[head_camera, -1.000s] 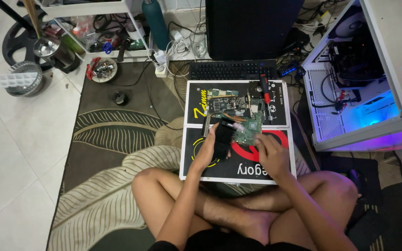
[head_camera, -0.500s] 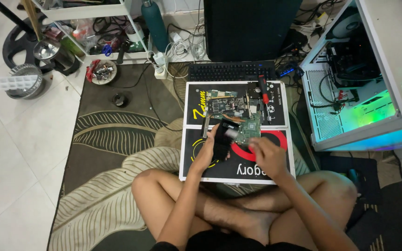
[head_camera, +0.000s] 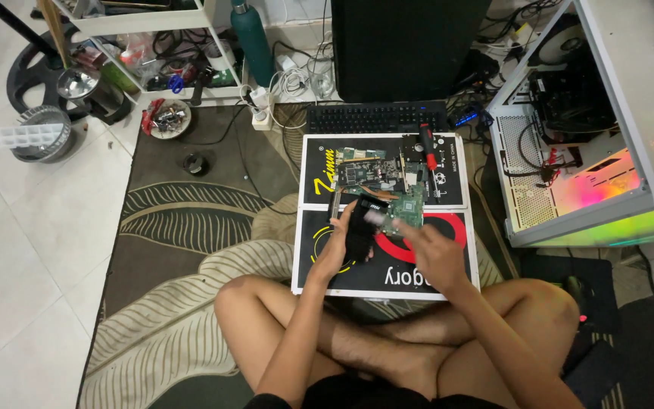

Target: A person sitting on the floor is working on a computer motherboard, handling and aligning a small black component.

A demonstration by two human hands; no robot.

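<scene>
— Where is the black part?
— In the left hand (head_camera: 340,244), fingers wrapped round it — the black part (head_camera: 360,236) stands lengthwise, long axis running away from the person, over the near half of the black board (head_camera: 319,265) on the rug.
— And the right hand (head_camera: 434,254)?
— Just right of it, forefinger stretched left toward the green circuit board (head_camera: 406,210); it grips nothing I can see.
— Anything held in containers?
— A round dish (head_camera: 166,119) of small bits at the rug's far-left corner; a red screwdriver (head_camera: 427,147) lies at the board's far edge
</scene>
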